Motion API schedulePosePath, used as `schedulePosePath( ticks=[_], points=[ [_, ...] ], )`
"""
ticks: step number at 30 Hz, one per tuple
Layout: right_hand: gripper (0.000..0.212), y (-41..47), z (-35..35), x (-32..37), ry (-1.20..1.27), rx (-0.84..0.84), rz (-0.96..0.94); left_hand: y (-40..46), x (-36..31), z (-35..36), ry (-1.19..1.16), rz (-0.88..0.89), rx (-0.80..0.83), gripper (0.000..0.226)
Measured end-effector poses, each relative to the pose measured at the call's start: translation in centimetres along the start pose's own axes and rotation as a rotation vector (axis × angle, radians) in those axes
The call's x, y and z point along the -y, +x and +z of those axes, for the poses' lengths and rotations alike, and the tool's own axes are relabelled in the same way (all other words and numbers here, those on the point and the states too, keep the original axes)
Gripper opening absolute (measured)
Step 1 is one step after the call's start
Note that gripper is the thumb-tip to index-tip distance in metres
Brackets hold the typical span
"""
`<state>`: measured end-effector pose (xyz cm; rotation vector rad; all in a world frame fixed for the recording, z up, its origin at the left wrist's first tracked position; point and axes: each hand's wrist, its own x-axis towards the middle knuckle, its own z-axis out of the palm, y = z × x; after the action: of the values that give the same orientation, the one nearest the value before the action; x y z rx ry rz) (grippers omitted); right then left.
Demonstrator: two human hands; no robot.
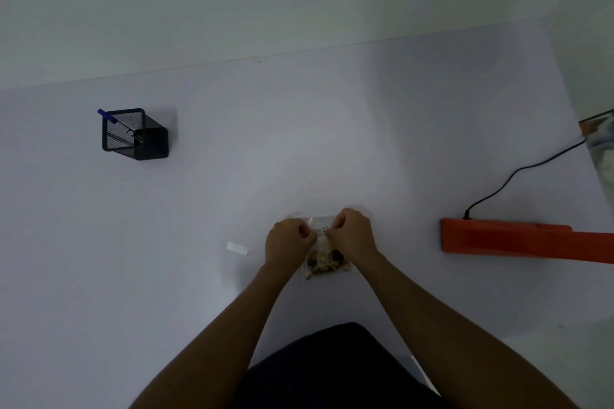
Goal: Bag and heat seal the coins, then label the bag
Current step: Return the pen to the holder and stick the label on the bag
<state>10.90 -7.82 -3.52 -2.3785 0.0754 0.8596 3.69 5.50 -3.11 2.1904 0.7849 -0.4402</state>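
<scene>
A clear plastic bag (327, 264) with several coins bunched at its near end lies on the white table, in front of me. My left hand (288, 244) and my right hand (355, 235) sit side by side over the bag's far half, fingers curled. Between their fingertips is a small white label (321, 231), pinched from both sides against the bag. The hands hide the bag's upper corners. An orange heat sealer (518, 240) lies to the right, apart from the bag.
A small white paper strip (237, 248) lies just left of my left hand. A black mesh pen holder (134, 134) with a blue pen stands at the far left. The sealer's black cable (518, 173) runs off to the right edge.
</scene>
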Motion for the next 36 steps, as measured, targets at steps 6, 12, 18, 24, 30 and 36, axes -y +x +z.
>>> schedulePosePath(
  ticks=[6, 12, 18, 24, 30, 36],
  points=[
    [0.009, 0.1, -0.2, -0.6, 0.066, -0.001, 0.004, 0.5, 0.9, -0.2, -0.034, -0.023, -0.008, 0.025],
    [0.012, -0.5, 0.3, -1.2, 0.129, -0.036, -0.056, 0.4, 0.2, -0.3, 0.038, -0.058, 0.006, 0.014],
    [0.015, -1.0, 0.8, -1.5, 0.186, -0.063, -0.086, -0.2, -1.3, 0.1, 0.127, -0.044, -0.028, 0.046],
    [0.027, -0.8, 1.2, -1.6, 0.150, -0.080, -0.110, -0.2, -1.6, 0.5, 0.138, -0.090, -0.069, 0.040],
    [0.021, -0.6, 1.5, -2.1, 0.132, -0.122, -0.123, -0.1, -0.8, 0.6, 0.122, -0.096, -0.077, 0.033],
    [0.020, -0.7, 1.3, -2.6, 0.131, -0.147, -0.162, -0.3, -0.5, 0.8, 0.103, -0.065, -0.062, 0.025]
  ],
)
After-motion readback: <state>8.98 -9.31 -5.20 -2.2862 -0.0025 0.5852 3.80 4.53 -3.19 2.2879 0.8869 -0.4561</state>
